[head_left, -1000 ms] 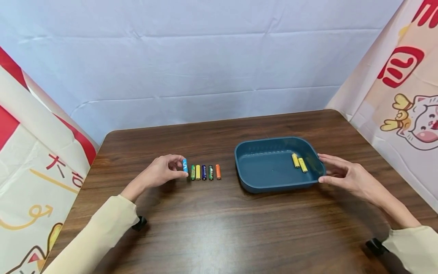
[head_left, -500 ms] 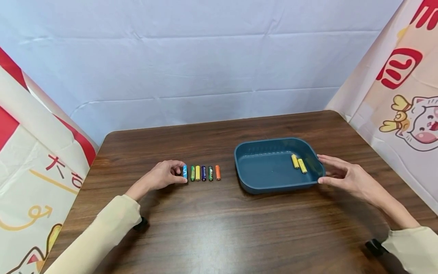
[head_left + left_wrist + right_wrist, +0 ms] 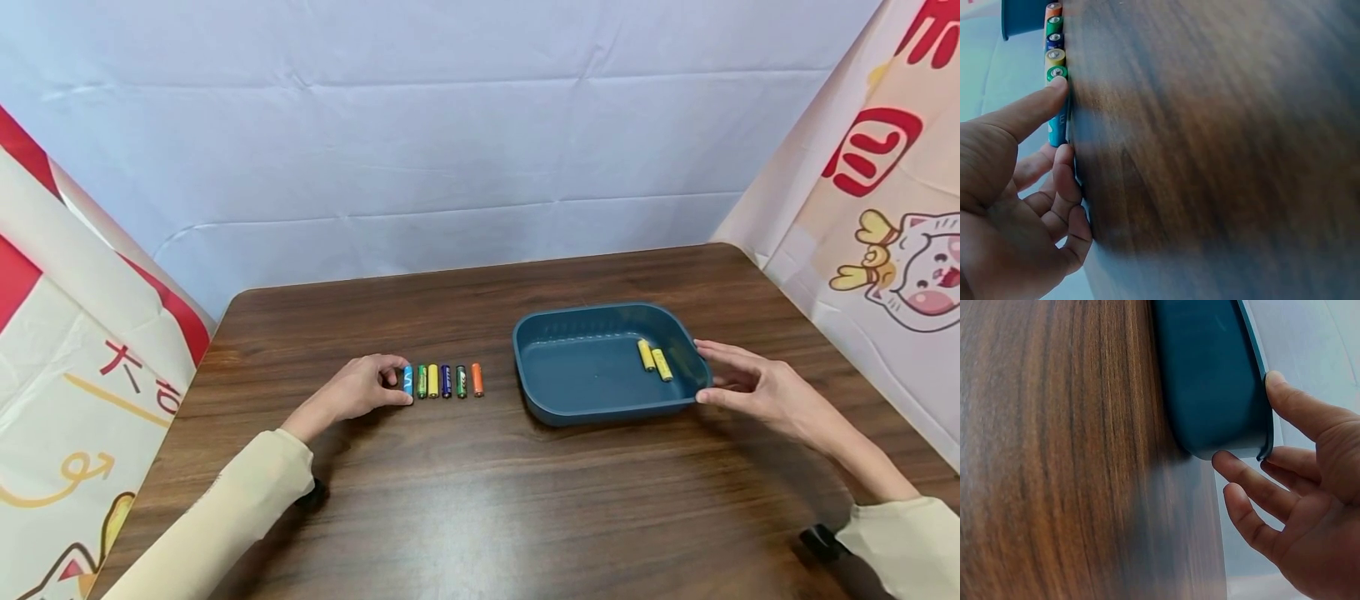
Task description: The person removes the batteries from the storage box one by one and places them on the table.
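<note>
The table (image 3: 480,500) is wide and bare this side of the tray (image 3: 585,408). Right hand (image 3: 757,390), fingers straight, touches the tray's right rim. Left of the tray, the left hand (image 3: 358,388) has lowered the blue battery (image 3: 408,380), still pinched, onto the row's end.

This looks like a small staged recording booth, not a lived-in room. A dark wood-grain bench (image 3: 480,500) fills the near ground, and it is closed in on three sides by hanging sheets. The far side is a plain white cloth backdrop (image 3: 450,142), creased with fold lines. The left side is a banner (image 3: 67,333) printed in red, cream and yellow. The right side is a matching banner with a cartoon cat (image 3: 911,267) and red characters. No walls, windows or furniture show beyond the sheets.
</note>
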{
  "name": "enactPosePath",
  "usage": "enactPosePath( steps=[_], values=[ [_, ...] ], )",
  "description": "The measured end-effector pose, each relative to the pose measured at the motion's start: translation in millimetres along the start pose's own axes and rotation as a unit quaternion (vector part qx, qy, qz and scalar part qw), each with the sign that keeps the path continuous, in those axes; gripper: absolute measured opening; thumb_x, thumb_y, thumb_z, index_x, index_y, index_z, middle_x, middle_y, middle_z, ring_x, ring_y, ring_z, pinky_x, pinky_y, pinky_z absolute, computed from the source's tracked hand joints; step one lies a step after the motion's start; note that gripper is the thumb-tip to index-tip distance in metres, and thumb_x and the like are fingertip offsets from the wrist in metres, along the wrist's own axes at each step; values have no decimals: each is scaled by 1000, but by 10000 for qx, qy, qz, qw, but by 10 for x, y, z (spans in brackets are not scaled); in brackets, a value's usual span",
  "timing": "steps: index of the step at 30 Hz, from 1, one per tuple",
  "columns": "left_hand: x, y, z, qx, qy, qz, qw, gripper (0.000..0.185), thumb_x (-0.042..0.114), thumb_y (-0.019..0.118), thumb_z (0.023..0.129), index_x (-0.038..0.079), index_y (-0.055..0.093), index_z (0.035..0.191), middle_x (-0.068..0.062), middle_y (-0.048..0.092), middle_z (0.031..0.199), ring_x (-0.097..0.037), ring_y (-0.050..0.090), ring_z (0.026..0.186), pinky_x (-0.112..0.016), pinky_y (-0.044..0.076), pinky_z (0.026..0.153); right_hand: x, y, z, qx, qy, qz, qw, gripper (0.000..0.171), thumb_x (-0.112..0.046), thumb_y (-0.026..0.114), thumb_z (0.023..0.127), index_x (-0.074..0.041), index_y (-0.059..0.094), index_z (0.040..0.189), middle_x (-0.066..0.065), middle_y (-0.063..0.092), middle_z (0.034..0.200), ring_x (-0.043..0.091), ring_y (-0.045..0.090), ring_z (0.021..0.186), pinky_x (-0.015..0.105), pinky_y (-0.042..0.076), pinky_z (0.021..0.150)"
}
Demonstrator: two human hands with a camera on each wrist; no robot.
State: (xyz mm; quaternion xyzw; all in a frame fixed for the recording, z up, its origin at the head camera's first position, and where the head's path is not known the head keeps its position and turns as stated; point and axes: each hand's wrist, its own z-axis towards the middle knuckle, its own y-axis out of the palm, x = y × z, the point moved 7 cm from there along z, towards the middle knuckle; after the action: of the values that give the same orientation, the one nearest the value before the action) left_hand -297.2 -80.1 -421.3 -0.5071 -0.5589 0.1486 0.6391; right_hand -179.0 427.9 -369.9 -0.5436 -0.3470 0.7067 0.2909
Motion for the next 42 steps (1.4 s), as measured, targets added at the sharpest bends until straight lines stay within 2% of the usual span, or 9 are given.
enactPosePath(
  steps=[18,30,38,42],
  values=[
    [7,22,-6,155,74,210,9996,55,31,84,89,9,65,135,0,61,98,-16,54,82,-36,45,76,16,-4,-1,-14,54,2,10000,70,-20,84,89,-5,53,150,27,57,142,-14,59,93,10,49,69],
    [-1,40,-4,65,34,230,9997,64,31,85,88,6,60,141,0,61,100,-16,54,84,-38,45,79,23,0,-4,-5,44,14,10000,69,-20,84,90,-5,54,150,27,57,142,-11,61,93,10,49,69],
    [8,-4,-34,-211,75,-190,9996,66,28,83,90,4,56,145,-4,61,104,-19,58,90,-40,47,82,19,5,-1,12,34,45,10000,69,-19,84,90,-4,54,150,27,57,142,-12,61,92,10,50,68],
    [44,-67,-57,-204,128,-372,9990,64,26,82,92,4,55,145,-5,61,106,-19,59,91,-38,48,79,14,4,4,33,15,42,10000,68,-19,84,90,-4,54,149,27,57,141,-12,61,92,10,50,68]
  ],
)
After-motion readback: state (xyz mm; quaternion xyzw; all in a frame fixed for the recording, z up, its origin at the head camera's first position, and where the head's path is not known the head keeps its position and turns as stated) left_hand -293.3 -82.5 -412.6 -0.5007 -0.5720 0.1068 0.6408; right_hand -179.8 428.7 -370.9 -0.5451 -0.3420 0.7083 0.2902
